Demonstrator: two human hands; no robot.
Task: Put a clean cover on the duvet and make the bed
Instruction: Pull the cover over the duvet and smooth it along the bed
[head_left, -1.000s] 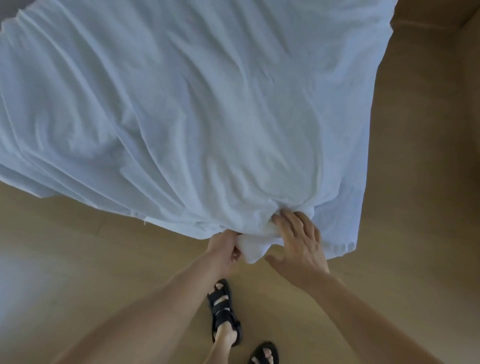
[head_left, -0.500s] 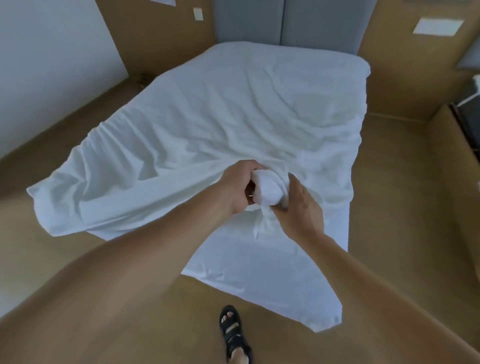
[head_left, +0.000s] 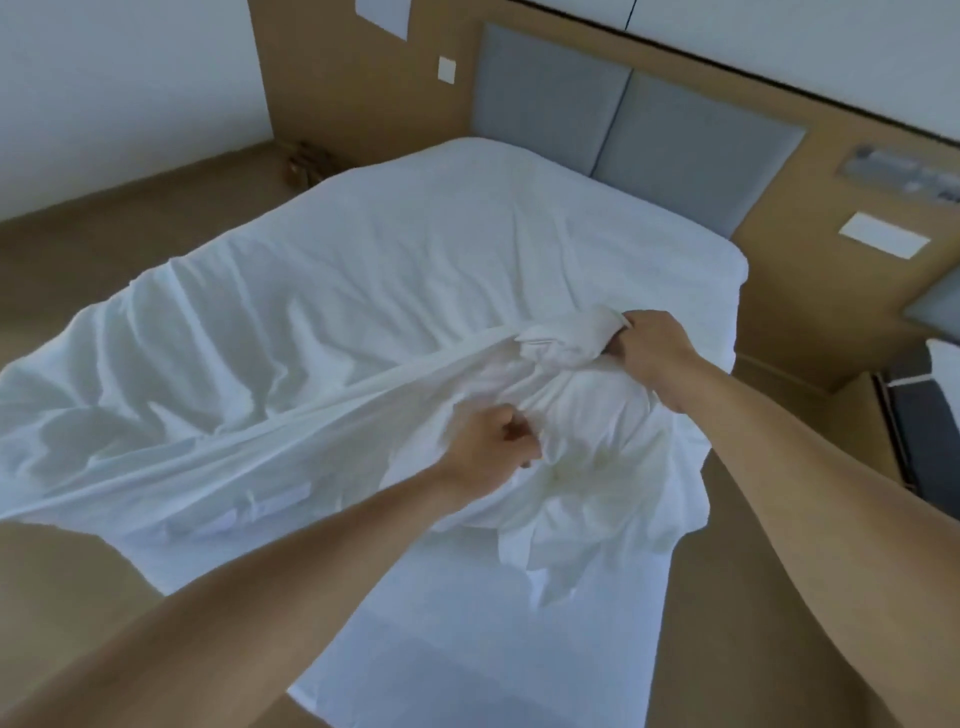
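Head view, standing at the foot of the bed (head_left: 467, 649).

- The duvet cover (head_left: 322, 291), white and heavily creased, is lying spread over the bed. Its long axis is running from the near end towards the grey headboard (head_left: 623, 119). The far edge is reaching nearly to the headboard.
- The left side of the duvet cover is overhanging the bed edge and billowing out above the floor (head_left: 130, 223). The near right portion is lying gathered in a loose mound.
- The right hand (head_left: 654, 353) is gripping a bunched corner of the duvet cover, fingers wrapped tight around the cloth, and is holding it raised above the bed surface. The corner is pointing left and slightly away from the camera.
- A taut ridge of fabric is running from that grip diagonally down and to the left, towards the overhanging edge.
- The left hand (head_left: 488, 441) is sitting lower and nearer, against the gathered mound, fingers curled in. Whether it is pinching cloth or merely closed against it cannot be told: the fingertips are hiding the contact.
- The hands are apart, with the mound between them.
- Near the foot, the bed's pale covering is showing bare below the duvet cover.
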